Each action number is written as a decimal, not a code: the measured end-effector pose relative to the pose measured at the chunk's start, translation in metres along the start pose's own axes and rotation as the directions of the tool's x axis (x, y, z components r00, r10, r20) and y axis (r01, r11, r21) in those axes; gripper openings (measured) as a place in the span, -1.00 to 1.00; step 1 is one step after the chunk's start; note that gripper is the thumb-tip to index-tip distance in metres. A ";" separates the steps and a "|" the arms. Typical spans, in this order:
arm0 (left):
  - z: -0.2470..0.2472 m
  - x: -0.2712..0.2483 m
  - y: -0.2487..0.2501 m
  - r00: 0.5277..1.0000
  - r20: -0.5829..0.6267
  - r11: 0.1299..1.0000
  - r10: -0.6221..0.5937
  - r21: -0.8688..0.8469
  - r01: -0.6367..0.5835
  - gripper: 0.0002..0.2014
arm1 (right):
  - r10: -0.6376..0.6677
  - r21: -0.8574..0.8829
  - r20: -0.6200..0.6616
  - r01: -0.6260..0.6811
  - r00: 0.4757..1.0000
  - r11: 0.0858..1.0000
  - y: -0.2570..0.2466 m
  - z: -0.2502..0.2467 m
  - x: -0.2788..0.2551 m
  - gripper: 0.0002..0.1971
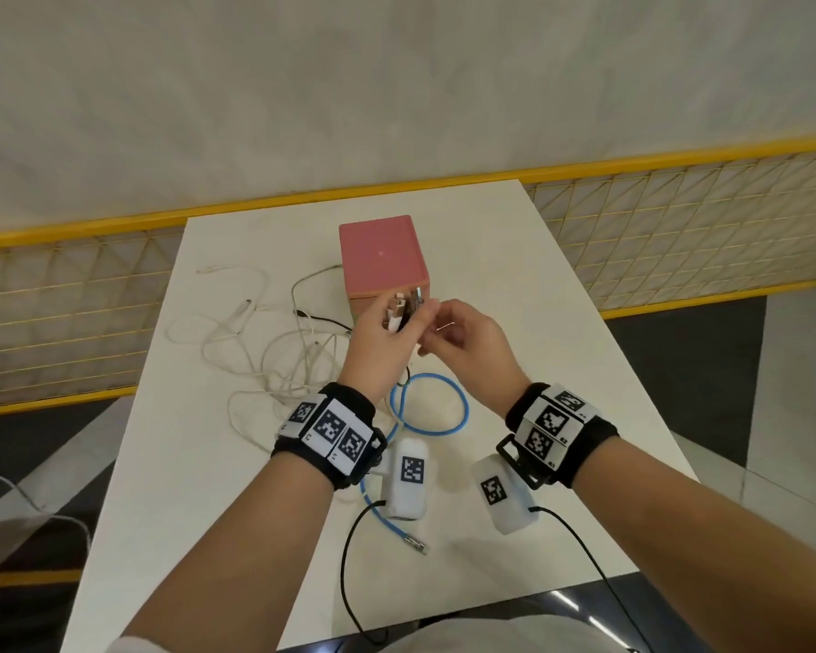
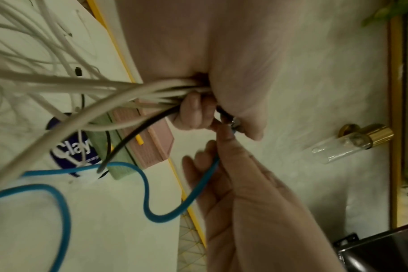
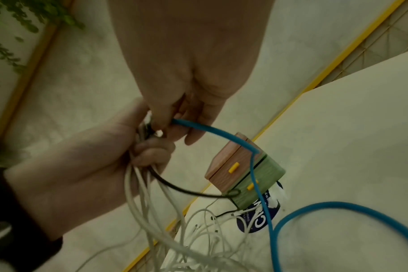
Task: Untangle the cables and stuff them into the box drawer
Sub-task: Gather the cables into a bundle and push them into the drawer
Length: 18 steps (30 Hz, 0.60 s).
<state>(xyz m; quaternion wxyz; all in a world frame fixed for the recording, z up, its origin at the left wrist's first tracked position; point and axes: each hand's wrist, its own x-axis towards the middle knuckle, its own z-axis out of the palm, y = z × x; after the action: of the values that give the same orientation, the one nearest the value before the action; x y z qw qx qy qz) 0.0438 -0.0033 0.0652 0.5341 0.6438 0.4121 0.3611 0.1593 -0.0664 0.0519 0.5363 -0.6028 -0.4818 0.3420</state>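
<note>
My left hand (image 1: 387, 322) grips a bundle of cable ends, several white cables (image 2: 119, 88) and one black cable (image 2: 138, 128), raised above the table in front of the box. Their plugs (image 1: 403, 306) stick out above its fingers. My right hand (image 1: 448, 332) pinches the blue cable (image 3: 212, 130) near its end, right beside the left hand's fingers. The blue cable (image 1: 436, 407) loops down onto the table. The small box (image 1: 382, 256) has a pink top drawer and a green lower drawer (image 3: 256, 185), both closed, with yellow knobs.
Loose white cables (image 1: 255, 341) sprawl over the left half of the white table (image 1: 514, 275). The blue cable's other plug (image 1: 413, 543) lies near the front edge. A yellow-framed mesh fence (image 1: 679, 228) runs behind the table. A blue round sticker (image 3: 259, 219) is beside the box.
</note>
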 end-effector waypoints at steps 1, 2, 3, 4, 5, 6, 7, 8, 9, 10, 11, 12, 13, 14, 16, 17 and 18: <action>-0.002 0.000 0.005 0.999 -0.038 0.999 0.033 -0.028 -0.034 -0.85 | 0.000 -0.006 0.032 0.000 0.999 1.000 -0.001 0.001 -0.001 -0.97; -0.006 0.002 0.009 0.995 -0.085 0.997 0.053 -0.051 -0.058 -0.82 | 0.009 -0.035 0.073 -0.006 0.997 0.999 0.000 0.002 -0.002 -0.92; -0.010 0.005 0.013 0.990 -0.127 0.994 0.056 -0.085 -0.067 -0.81 | 0.022 -0.072 0.122 -0.014 0.992 0.997 0.002 0.002 -0.004 -0.84; -0.015 0.007 0.018 0.987 -0.158 0.990 0.034 -0.133 -0.056 -0.81 | 0.039 -0.110 0.166 -0.021 0.985 0.994 0.004 0.001 -0.006 -0.78; -0.020 0.010 0.024 0.984 -0.178 0.979 0.001 -0.199 -0.036 -0.81 | 0.052 -0.141 0.197 -0.024 0.979 0.990 0.007 -0.001 -0.009 -0.74; -0.026 0.012 0.029 0.981 -0.193 0.960 -0.029 -0.277 -0.027 -0.80 | 0.063 -0.172 0.222 -0.024 0.973 0.985 0.010 -0.004 -0.012 -0.70; -0.032 0.014 0.035 0.978 -0.201 0.930 -0.055 -0.366 -0.023 -0.78 | 0.074 -0.202 0.237 -0.025 0.969 0.979 0.014 -0.008 -0.014 -0.67; -0.039 0.016 0.041 0.977 -0.196 0.887 -0.083 -0.461 -0.017 -0.75 | 0.089 -0.229 0.244 -0.032 0.966 0.973 0.018 -0.013 -0.016 -0.65; -0.047 0.017 0.045 0.978 -0.181 0.845 -0.107 -0.535 -0.007 -0.73 | 0.106 -0.254 0.238 -0.043 0.965 0.966 0.024 -0.018 -0.017 -0.65; -0.055 0.018 0.049 0.979 -0.166 0.828 -0.115 -0.561 0.002 -0.72 | 0.118 -0.273 0.222 -0.055 0.968 0.960 0.029 -0.023 -0.018 -0.65; -0.062 0.017 0.050 0.984 -0.144 0.844 -0.105 -0.537 0.012 -0.73 | 0.130 -0.290 0.202 -0.068 0.971 0.955 0.032 -0.028 -0.017 -0.66; -0.067 0.014 0.052 0.991 -0.106 0.885 -0.083 -0.465 0.025 -0.78 | 0.139 -0.306 0.180 -0.079 0.974 0.949 0.034 -0.032 -0.016 -0.67; -0.068 0.011 0.053 0.997 -0.049 0.935 -0.062 -0.351 0.041 -0.85 | 0.140 -0.319 0.160 -0.083 0.977 0.944 0.032 -0.034 -0.014 -0.68; -0.065 0.005 0.054 0.998 0.023 0.979 -0.053 -0.194 0.056 -0.89 | 0.129 -0.323 0.142 -0.077 0.981 0.943 0.026 -0.035 -0.011 -0.68; -0.053 -0.006 0.048 0.983 0.160 0.983 -0.089 0.175 0.061 -0.78 | 0.061 -0.306 0.122 -0.021 0.991 0.952 0.008 -0.034 -0.005 -0.69; -0.046 -0.010 0.045 0.966 0.221 0.954 -0.135 0.293 0.066 -0.77 | 0.019 -0.285 0.122 0.017 0.992 0.958 -0.004 -0.032 -0.003 -0.70; -0.040 -0.014 0.041 0.945 0.277 0.936 -0.176 0.345 0.073 -0.78 | -0.023 -0.257 0.131 0.057 0.991 0.965 -0.015 -0.031 0.000 -0.72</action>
<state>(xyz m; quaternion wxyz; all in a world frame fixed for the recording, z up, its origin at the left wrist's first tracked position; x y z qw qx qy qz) 0.0082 -0.0043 0.1120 0.4978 0.7440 0.4201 0.1489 0.1846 -0.0773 0.0727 0.4276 -0.6353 -0.5676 0.3023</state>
